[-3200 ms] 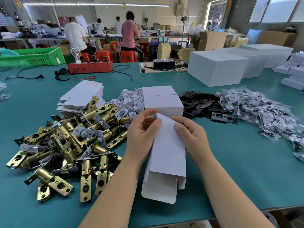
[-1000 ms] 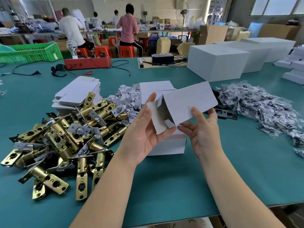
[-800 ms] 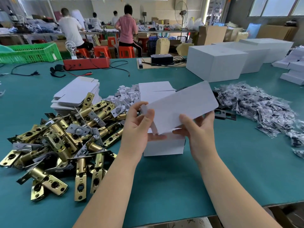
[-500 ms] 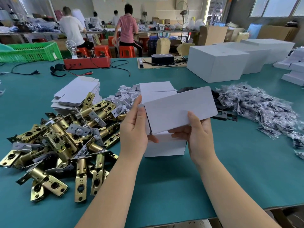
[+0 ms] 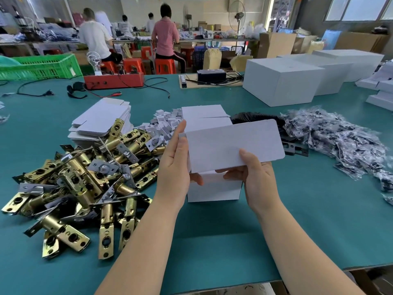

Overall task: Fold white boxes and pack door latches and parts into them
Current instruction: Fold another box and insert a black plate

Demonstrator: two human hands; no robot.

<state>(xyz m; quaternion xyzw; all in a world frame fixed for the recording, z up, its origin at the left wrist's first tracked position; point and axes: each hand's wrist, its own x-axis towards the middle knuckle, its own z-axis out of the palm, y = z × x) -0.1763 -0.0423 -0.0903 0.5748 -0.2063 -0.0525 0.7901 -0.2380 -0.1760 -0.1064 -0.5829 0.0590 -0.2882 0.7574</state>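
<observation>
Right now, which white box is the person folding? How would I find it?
Start at the heap of brass door latches on the green table, then look right to two bare hands. The left hand and right hand hold the white box up. Unlike the flat stack, it's off the table.
</observation>
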